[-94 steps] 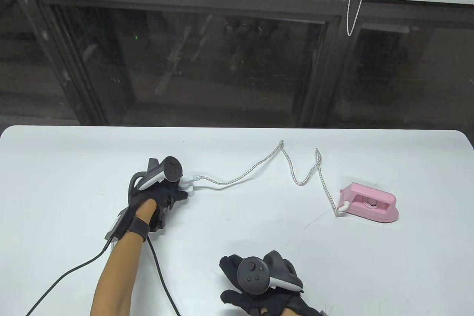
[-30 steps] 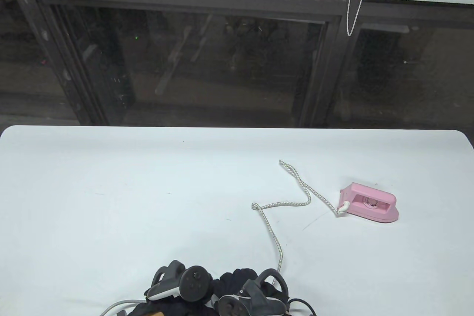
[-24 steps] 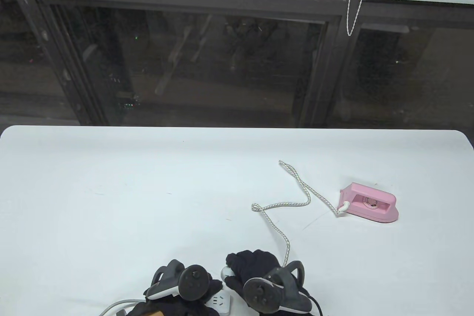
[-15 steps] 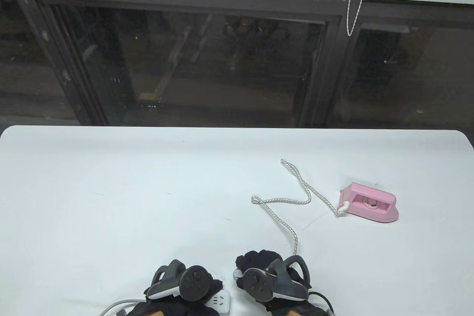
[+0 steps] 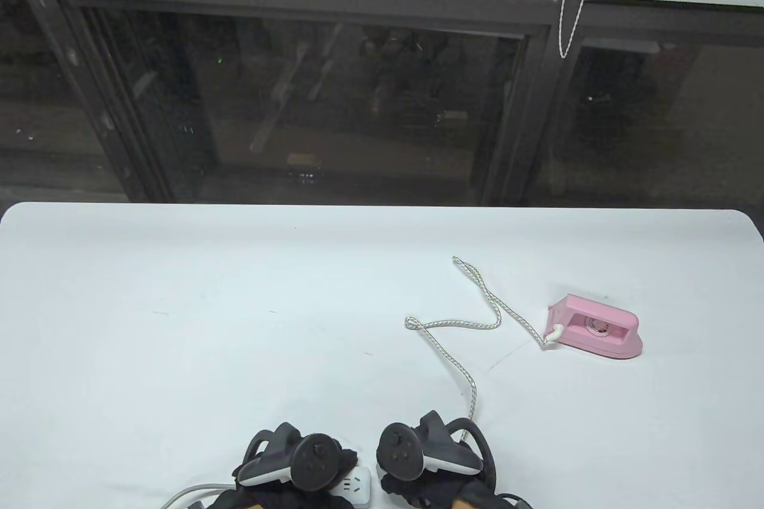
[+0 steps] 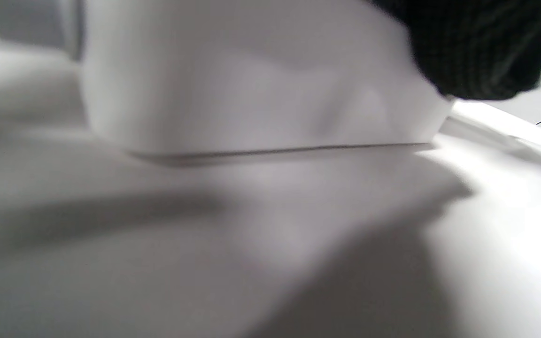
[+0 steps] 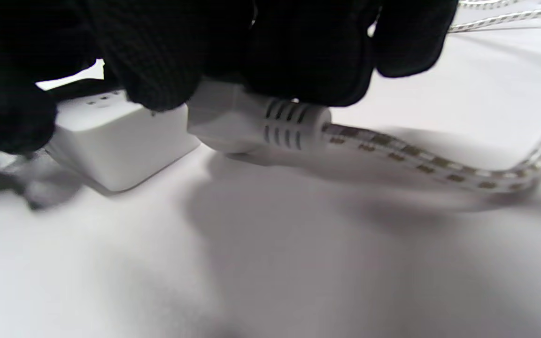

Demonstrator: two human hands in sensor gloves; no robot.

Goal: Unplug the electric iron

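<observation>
The pink electric iron (image 5: pixel 597 334) sits at the table's right. Its braided cord (image 5: pixel 471 381) runs in loops to my right hand (image 5: pixel 412 485) at the near edge. In the right wrist view my gloved fingers (image 7: pixel 298 56) grip the white plug (image 7: pixel 251 124), which lies just beside the end of the white power strip (image 7: pixel 120 141); no prongs show. In the table view the strip (image 5: pixel 355 482) shows a bare socket face. My left hand (image 5: pixel 343 456) holds the strip down. The left wrist view shows the strip's side (image 6: pixel 261 75) and one gloved finger (image 6: pixel 477 47) on it.
The white table (image 5: pixel 179 306) ends at a dark window frame behind its far edge. A grey cable (image 5: pixel 191 491) leaves the strip toward the near-left edge. A blind cord (image 5: pixel 564 8) hangs at the back right.
The left hand brought the strip from mid-table to the near edge. In the last second the right hand took the plug and drew it right, off the strip; the cord's near stretch shifted right.
</observation>
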